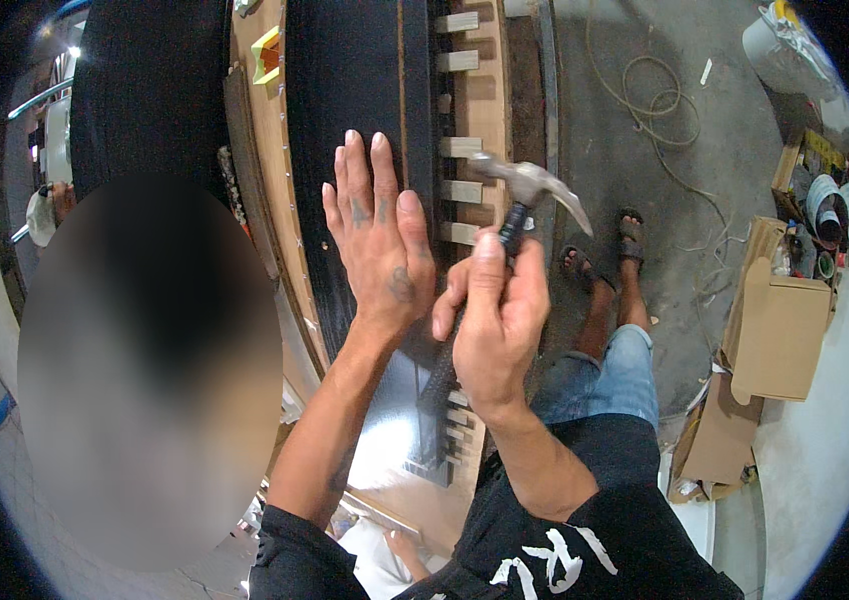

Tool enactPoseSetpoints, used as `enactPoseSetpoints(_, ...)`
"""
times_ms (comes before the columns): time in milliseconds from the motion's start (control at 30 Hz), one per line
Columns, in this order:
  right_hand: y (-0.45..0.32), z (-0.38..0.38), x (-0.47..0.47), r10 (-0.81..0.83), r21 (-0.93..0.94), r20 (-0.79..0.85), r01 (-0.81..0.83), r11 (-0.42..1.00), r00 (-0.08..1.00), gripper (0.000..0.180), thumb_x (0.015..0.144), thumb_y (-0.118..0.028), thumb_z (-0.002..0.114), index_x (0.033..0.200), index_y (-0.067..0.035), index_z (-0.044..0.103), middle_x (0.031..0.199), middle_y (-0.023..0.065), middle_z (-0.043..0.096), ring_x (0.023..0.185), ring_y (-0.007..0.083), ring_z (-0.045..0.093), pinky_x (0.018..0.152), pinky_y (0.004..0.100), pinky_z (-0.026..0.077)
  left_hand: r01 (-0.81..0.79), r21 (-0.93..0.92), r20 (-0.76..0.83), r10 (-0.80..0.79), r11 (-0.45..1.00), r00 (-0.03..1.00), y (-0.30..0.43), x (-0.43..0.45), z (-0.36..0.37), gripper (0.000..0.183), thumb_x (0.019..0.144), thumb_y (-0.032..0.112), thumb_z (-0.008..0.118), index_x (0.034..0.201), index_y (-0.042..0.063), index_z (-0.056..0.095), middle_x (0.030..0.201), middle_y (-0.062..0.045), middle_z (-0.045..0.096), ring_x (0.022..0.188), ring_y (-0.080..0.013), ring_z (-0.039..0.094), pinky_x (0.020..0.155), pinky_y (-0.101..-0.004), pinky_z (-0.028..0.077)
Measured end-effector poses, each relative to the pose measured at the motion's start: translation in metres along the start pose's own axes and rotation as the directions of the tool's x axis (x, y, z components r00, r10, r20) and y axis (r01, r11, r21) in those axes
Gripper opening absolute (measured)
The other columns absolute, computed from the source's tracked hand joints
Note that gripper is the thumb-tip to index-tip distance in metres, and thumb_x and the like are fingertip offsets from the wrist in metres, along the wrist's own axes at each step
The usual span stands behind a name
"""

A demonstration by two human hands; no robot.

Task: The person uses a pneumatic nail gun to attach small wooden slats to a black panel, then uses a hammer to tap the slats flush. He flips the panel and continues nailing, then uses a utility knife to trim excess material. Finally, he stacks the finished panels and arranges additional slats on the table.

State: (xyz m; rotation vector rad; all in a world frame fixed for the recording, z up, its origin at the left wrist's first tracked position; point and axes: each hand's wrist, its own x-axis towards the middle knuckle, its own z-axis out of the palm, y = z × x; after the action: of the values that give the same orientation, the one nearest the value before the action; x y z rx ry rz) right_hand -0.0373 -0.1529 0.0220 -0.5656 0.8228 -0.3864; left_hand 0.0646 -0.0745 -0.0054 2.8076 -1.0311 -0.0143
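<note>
My left hand (387,247) lies flat, fingers extended, on or just over a long black panel (342,90). To its right, my right hand (499,315) grips the dark handle of a claw hammer (529,184). The hammer's metal head is level with a row of small pale wood blocks (462,192) along the panel's right edge. These blocks stick out over a plywood strip (490,112). Whether the hammer head touches a block cannot be told.
A yellow-edged object (267,56) sits on the wooden edge beyond the panel. Right of the bench, a hose (649,112) lies coiled on the concrete floor, near cardboard boxes (792,337) and a white bucket (773,45). Another person's arm (407,553) shows at the bottom.
</note>
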Motion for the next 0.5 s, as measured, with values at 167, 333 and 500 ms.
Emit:
enactPoseSetpoints(167,0.011,-0.001,0.003,0.089,-0.119,0.071,-0.081,0.990,0.993,0.021,0.111,-0.026,0.046,0.101,-0.007,0.045,0.067,0.0014,0.051,0.046,0.0070,0.049,0.041,0.0220,0.039,-0.009,0.006,-0.001,0.009,1.000,1.000,-0.002,-0.002,0.001,0.058,0.108,0.027,0.036,0.161,0.007,0.029,0.168,-0.019,0.023,0.156,-0.0360,0.018,0.125,-0.0536,0.010)
enactPoseSetpoints(333,0.004,0.004,0.001,0.064,-0.010,0.039,-0.063,0.998,0.997,0.020,0.111,-0.024,0.048,0.104,-0.005,0.048,0.066,0.0016,0.051,0.046,0.0087,0.049,0.041,0.0238,0.038,-0.016,0.026,-0.001,0.016,1.000,1.000,-0.003,-0.001,0.002,0.058,0.107,0.026,0.037,0.161,0.006,0.029,0.168,-0.019,0.022,0.156,-0.0359,0.017,0.125,-0.0538,0.011)
enactPoseSetpoints(500,0.000,0.004,-0.006,0.077,0.097,-0.057,-0.071,0.993,0.995,0.025,0.112,-0.027,0.045,0.106,-0.004,0.050,0.069,0.0026,0.052,0.046,0.0092,0.049,0.043,0.0235,0.040,-0.007,0.009,0.008,0.007,1.000,1.000,0.001,0.001,0.000,0.058,0.107,0.025,0.036,0.161,0.005,0.029,0.168,-0.019,0.022,0.156,-0.0363,0.017,0.125,-0.0540,0.010)
